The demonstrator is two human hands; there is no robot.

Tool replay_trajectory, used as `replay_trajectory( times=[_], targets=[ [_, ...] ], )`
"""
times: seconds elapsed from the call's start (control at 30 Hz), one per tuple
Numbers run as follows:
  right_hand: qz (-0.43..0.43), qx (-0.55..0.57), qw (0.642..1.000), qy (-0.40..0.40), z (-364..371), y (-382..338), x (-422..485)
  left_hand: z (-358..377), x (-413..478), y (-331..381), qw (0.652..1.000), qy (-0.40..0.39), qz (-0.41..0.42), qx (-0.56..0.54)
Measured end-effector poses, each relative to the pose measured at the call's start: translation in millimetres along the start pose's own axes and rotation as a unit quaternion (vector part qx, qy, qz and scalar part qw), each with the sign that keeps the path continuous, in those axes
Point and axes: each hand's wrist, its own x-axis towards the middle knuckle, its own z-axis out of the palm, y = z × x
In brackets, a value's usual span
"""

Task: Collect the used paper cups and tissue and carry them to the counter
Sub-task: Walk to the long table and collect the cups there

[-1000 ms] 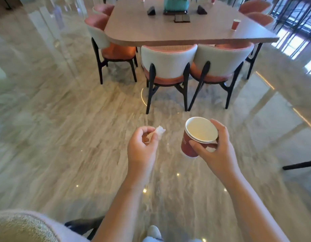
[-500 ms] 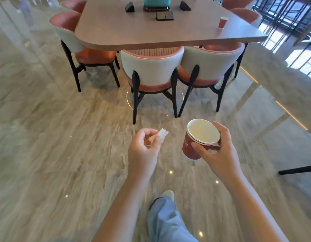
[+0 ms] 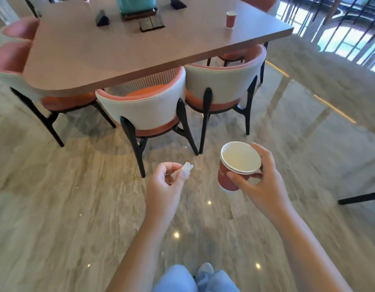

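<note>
Table (image 3: 119, 51) nearer; perhaps two cups (image 3: 225, 178), tissue (image 3: 187, 167)

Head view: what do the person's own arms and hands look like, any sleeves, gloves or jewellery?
The left hand and right hand wear no gloves, and no ring, watch or bracelet shows. The left forearm and right forearm are uncovered to the frame's bottom edge, no sleeve in view. Below them are light blue trousers and a pale shoe.
</note>
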Motion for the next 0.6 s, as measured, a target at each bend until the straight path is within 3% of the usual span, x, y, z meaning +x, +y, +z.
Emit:
replay_trajectory(
  times=[0.33,0.6],
  targets=[
    [0.051,-0.011,0.996,0.073,-25,42,125,103,137,22,0.996,-0.091,0.021,0.005],
    [0.048,-0.012,0.990,0.134,-55,30,272,187,278,70,0.987,-0.151,0.061,0.010]
  ],
)
